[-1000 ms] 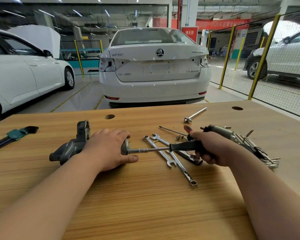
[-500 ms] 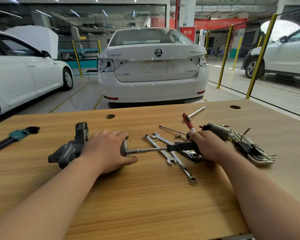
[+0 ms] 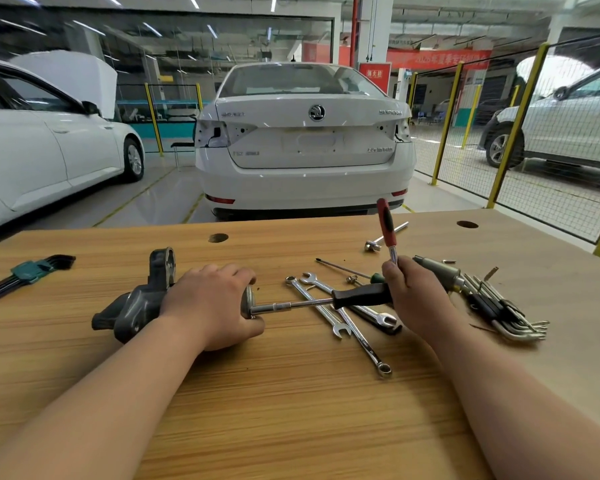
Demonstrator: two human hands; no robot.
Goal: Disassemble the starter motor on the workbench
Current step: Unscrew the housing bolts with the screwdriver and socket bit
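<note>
Left hand (image 3: 212, 303) lay curled over the starter motor (image 3: 136, 306), holding it flat on the tabletop (image 3: 291, 410), left of centre. Right hand (image 3: 418, 299) gripped a black-handled driver (image 3: 361, 295), shaft level and meeting the motor's silver end. The same hand pinched a red-handled tool (image 3: 386, 221) upright. The housing looked dark grey and whole, nose casting attached. Judged early: end fasteners in hand, casing and internals left. Spanners (image 3: 342, 330) lay alongside. A white car (image 3: 305, 143) stood beyond.
</note>
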